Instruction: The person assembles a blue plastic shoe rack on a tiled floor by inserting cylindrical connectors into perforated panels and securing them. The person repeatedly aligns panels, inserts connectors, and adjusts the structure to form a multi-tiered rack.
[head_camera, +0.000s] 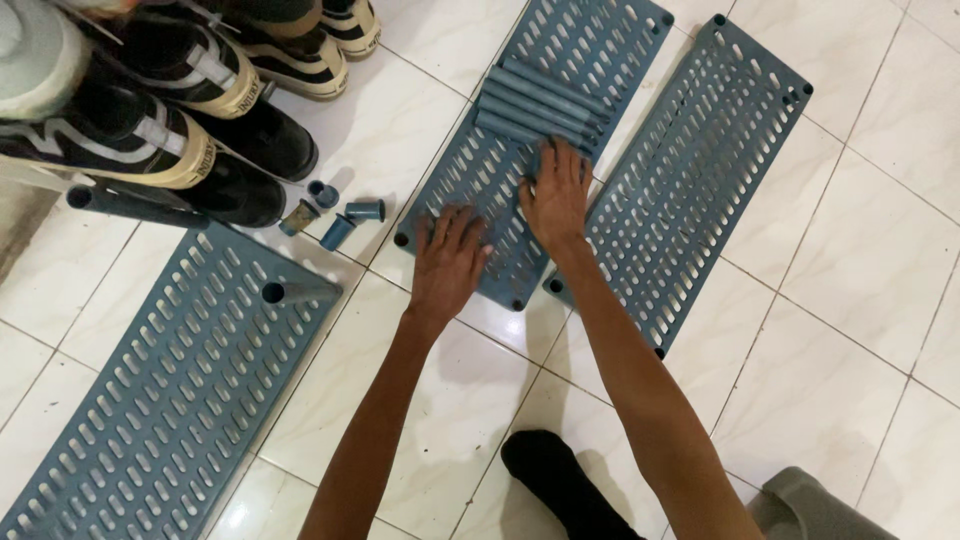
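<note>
Pressing flat, the left hand lies unclenched, fingers spread, on a blue slotted shelf panel on the tiled floor. Just beside it, the right hand rests open on that panel, fingertips touching a bundle of blue tubes. Left of both hands lie short connector pieces, shoes beyond.
</note>
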